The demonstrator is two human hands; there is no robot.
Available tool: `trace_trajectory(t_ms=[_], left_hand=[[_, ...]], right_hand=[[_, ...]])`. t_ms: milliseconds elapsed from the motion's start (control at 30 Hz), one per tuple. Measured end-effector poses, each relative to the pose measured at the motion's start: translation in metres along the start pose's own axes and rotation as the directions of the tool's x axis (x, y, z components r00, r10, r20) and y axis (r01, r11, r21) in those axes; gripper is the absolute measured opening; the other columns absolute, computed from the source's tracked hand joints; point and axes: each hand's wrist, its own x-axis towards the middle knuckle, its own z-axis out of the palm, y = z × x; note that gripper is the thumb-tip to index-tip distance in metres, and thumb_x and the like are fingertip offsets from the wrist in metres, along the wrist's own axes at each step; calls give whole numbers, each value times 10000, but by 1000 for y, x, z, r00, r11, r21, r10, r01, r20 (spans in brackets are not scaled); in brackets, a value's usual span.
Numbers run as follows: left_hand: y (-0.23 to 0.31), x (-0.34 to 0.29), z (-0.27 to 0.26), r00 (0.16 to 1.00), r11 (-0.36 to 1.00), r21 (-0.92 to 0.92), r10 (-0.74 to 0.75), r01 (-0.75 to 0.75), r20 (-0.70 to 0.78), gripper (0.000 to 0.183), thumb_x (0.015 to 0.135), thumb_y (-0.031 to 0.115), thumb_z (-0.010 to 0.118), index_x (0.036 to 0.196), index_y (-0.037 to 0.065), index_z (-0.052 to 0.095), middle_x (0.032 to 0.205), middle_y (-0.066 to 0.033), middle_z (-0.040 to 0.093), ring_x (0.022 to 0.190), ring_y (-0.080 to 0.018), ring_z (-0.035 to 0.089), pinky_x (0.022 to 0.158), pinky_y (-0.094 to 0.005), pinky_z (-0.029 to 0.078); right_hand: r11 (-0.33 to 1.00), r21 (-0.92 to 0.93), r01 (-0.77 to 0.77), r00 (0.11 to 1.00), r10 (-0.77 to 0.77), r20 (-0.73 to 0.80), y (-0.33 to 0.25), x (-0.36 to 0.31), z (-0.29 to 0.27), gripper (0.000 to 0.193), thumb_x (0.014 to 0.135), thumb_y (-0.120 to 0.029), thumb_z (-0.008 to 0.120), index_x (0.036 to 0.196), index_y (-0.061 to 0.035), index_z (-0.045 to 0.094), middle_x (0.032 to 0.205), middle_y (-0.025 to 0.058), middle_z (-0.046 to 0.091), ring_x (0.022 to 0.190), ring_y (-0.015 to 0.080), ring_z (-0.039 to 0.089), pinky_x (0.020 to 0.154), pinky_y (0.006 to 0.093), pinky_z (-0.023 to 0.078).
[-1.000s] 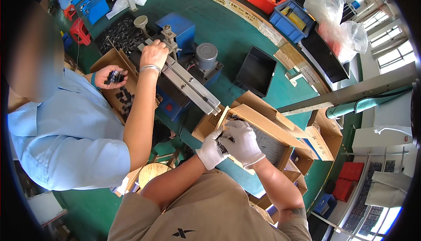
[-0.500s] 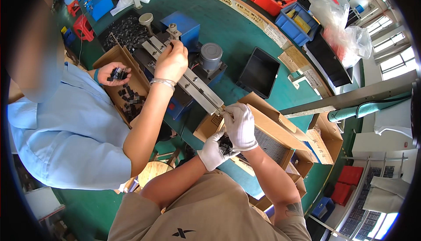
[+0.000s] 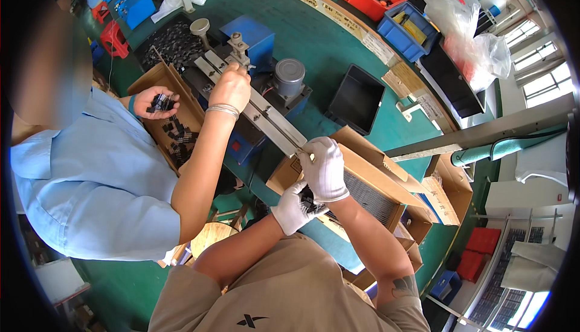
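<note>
My left hand (image 3: 290,212), in a white glove, is closed around a cluster of small black parts with metal pins (image 3: 309,199). Above it my right hand (image 3: 325,170), gloved too, has its fingers pinched at the near end of a slotted metal rail (image 3: 273,129). Whatever those fingers hold is hidden. The rail runs on a bench machine with a round grey motor (image 3: 290,77). A co-worker's bare hand (image 3: 230,88) is at the rail's upper part, while their other palm (image 3: 145,103) carries similar black parts.
Beside my right forearm stands an open cardboard box (image 3: 371,202) with rows of thin dark pieces. Another carton (image 3: 192,113) with loose black parts is by the co-worker. A black tray (image 3: 357,99) lies on the green table; blue (image 3: 417,48) and red bins (image 3: 356,0) stand farther back.
My right hand has shifted slightly left and down along the rail's end. The co-worker's hand at the rail has moved a little left and down. My left hand stays in place.
</note>
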Motion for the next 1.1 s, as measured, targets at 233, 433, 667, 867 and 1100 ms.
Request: trace_trajectory(t_ms=[233,433,667,867,1100], left_hand=[[-1,10,-12,994,993,-116,3,10,106,369,1062,359,393,1331,151,536,1334,-98,600,1232,-284,572,1036,-534,462],[3,4,-3,966,998,-60,32,-17,255,383,1067,357,383,1311,112,550,1298,-101,612,1205,-262,591,1029,-433,487],[4,12,-5,973,994,-108,32,-8,228,352,1066,352,424,1276,105,563,1278,-107,620,1195,-265,599,1042,-450,480],[4,14,-1,997,987,-158,2,9,72,368,1062,395,448,1248,105,576,1279,-106,626,1189,-281,601,1032,-515,486],[3,7,1,995,985,-174,6,12,103,364,1057,365,451,1317,130,550,1299,-98,622,1218,-281,588,1046,-523,478]], right_hand=[[998,34,-58,940,44,338,-16,-9,-44,238,730,-193,810,907,-54,733,1093,143,641,997,340,613,842,445,504],[931,-263,252,863,-93,497,-20,-53,-61,239,705,-234,790,909,-115,760,1260,86,582,1231,308,494,960,481,432],[998,-24,56,888,-39,458,-11,-48,-64,191,740,-146,734,901,-45,742,1155,126,659,1124,329,575,923,459,474],[999,33,-1,982,-5,187,-3,-18,-57,95,802,-87,721,848,-6,707,940,151,690,920,341,636,842,423,512],[993,-87,76,997,-76,0,-1,-3,-20,94,755,-63,756,807,-25,688,904,132,673,887,339,623,789,423,515]])
